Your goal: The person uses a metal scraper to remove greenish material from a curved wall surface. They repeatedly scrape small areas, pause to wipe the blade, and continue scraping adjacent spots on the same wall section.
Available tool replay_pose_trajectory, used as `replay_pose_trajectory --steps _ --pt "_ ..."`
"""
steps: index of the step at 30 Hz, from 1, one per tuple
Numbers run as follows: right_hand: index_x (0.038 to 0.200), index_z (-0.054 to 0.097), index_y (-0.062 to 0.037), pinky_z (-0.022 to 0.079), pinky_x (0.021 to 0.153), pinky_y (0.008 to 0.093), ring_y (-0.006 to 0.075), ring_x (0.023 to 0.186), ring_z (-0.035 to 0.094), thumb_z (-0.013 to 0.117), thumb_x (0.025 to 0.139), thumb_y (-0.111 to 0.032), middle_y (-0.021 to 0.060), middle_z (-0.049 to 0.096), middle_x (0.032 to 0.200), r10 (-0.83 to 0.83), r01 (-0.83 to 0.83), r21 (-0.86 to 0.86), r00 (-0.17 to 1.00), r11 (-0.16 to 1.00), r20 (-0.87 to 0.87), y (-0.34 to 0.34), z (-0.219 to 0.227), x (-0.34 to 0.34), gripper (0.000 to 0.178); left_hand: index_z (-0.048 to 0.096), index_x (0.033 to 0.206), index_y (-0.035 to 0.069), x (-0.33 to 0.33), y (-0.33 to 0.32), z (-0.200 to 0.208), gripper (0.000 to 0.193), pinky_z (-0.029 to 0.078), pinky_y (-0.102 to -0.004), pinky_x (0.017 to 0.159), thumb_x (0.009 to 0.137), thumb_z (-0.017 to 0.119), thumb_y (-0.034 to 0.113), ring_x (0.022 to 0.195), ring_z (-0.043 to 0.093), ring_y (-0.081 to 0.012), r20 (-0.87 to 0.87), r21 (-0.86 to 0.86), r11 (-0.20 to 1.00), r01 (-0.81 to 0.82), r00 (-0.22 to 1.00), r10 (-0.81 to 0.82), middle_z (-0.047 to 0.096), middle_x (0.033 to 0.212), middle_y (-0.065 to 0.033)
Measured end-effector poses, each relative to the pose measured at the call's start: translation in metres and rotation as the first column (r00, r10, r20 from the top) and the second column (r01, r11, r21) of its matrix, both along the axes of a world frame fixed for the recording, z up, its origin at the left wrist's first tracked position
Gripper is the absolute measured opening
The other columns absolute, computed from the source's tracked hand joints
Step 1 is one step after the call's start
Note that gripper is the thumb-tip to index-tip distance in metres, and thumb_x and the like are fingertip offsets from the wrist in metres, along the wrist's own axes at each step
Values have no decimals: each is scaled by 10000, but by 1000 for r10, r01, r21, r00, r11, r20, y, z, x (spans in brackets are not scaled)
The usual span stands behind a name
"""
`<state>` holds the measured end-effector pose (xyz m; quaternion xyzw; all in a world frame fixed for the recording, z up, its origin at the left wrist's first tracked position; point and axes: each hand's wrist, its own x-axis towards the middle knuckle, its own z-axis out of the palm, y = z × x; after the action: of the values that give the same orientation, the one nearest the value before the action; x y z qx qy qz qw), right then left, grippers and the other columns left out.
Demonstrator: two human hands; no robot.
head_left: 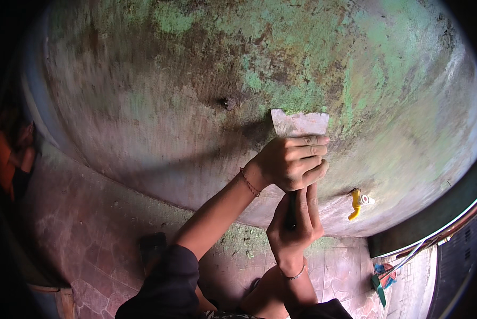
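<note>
Here, the scraper stands upright near the middle of the view, with its wide pale blade edge against the green-stained wall. The left hand is closed around it just below the blade, and its folded fingers hide the place where blade and handle join. Directly under it, the right hand is wrapped around the dark handle; only a small part of the handle shows, and its lower end is hard to make out. A dark stub sticks out from the wall to the left of the blade, and a yellow tap to the lower right. Whether this wall is the side of some tank cannot be told. Below, green crumbs lie on the stone floor. At the far left, a person in orange is partly lost in the dark edge.
</note>
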<state>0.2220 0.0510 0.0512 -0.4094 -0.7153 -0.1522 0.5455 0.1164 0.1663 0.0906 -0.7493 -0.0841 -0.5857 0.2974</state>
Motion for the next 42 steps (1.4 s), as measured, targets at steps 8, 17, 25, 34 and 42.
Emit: replay_pose_trajectory --steps 8,17,25,34,42 --pt "1301 659 76 581 870 374 411 1166 693 674 886 67 354 624 1325 30 -33 -56 998 998 -53 -6 7 -2 415 705 797 22 0 0 3 183 635 -417 938 675 673 155 914 751 -266 9 10 1000 -1 1000 1 706 821 -74" --pt "1289 660 45 609 719 370 412 1034 743 693 838 62 338 670 1245 5 -5 35 1000 999 -25 -3 10 -2 452 703 802 18 0 -1 9 203 638 -414 932 650 686 152 904 751 -263 -7 28 999 18 1000 -18 709 832 -83" --pt "1285 668 46 613 722 363 412 1052 737 693 833 76 343 665 1252 5 -6 57 1000 998 11 1 21 -1 455 704 798 3 -1 -3 19 223 640 -424 898 648 686 166 903 752 -292 -16 23 1000 15 1000 -15 706 835 -108" --pt "1280 672 41 613 703 362 408 1057 735 699 837 52 346 665 1249 26 -25 19 1000 1000 -9 -7 27 2 444 726 829 -1 2 -5 20 220 635 -447 909 670 697 147 931 755 -310 27 23 999 34 999 -35 719 852 -115" --pt "1300 665 19 614 714 370 394 1033 743 704 832 45 318 672 1259 7 -9 82 1000 997 20 -2 26 -1 470 698 789 -3 -3 -6 27 188 633 -439 903 679 695 149 910 755 -308 27 -12 999 30 999 -29 713 838 -117"
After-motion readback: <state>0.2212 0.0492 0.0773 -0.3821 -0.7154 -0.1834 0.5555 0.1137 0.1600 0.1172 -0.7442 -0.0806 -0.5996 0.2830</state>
